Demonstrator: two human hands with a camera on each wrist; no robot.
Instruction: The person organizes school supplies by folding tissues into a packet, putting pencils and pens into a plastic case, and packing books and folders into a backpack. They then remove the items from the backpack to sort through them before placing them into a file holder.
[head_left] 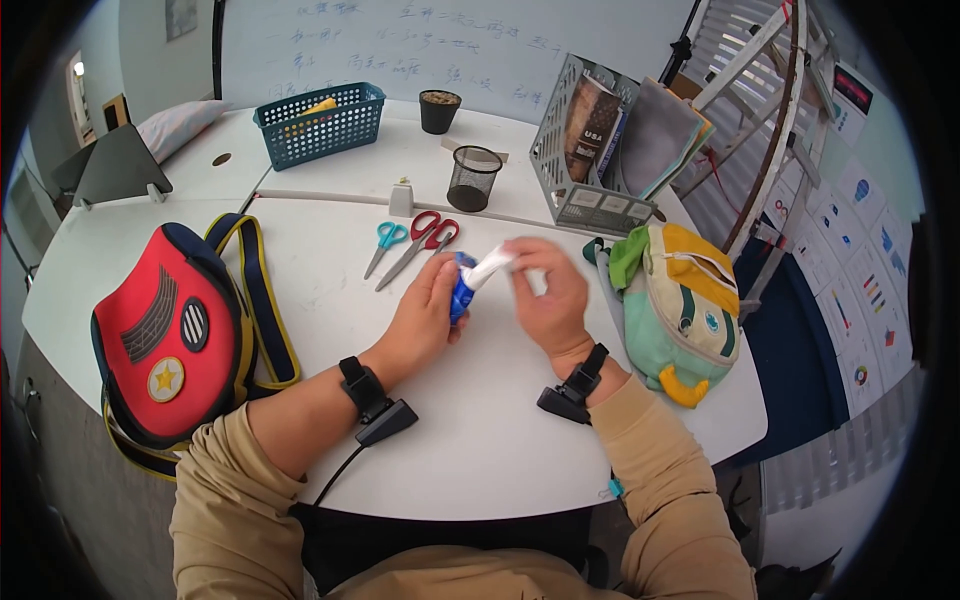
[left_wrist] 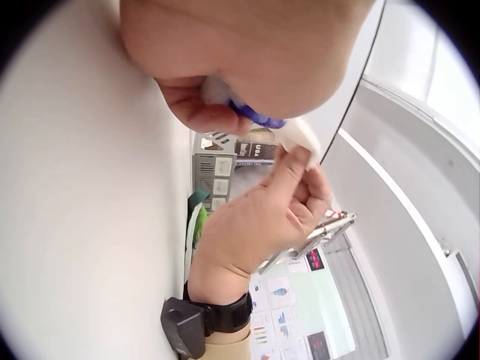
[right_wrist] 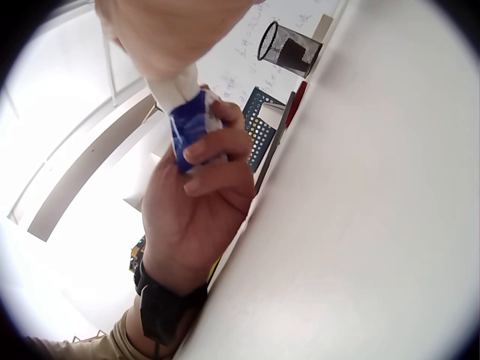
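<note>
In the head view my left hand point(head_left: 420, 310) grips a small blue tissue pack point(head_left: 461, 300) above the middle of the table. A white tissue point(head_left: 490, 267) sticks out of its top. The thumb and fingers of my right hand point(head_left: 552, 305) pinch the far end of that tissue, slightly blurred. In the right wrist view the left fingers curl round the blue pack point(right_wrist: 190, 127), and the right hand covers the tissue's upper end. From the left wrist, the tissue point(left_wrist: 298, 139) stretches between both hands, while the left hand hides most of the pack.
Red-handled scissors point(head_left: 415, 240) and teal scissors point(head_left: 385, 245) lie beyond the hands. A red bag point(head_left: 140, 300) sits left, a green-yellow backpack point(head_left: 690, 310) right. Farther back stand a mesh cup point(head_left: 473, 185), teal basket point(head_left: 325, 140), plant pot point(head_left: 438, 115) and grey file holder point(head_left: 600, 210).
</note>
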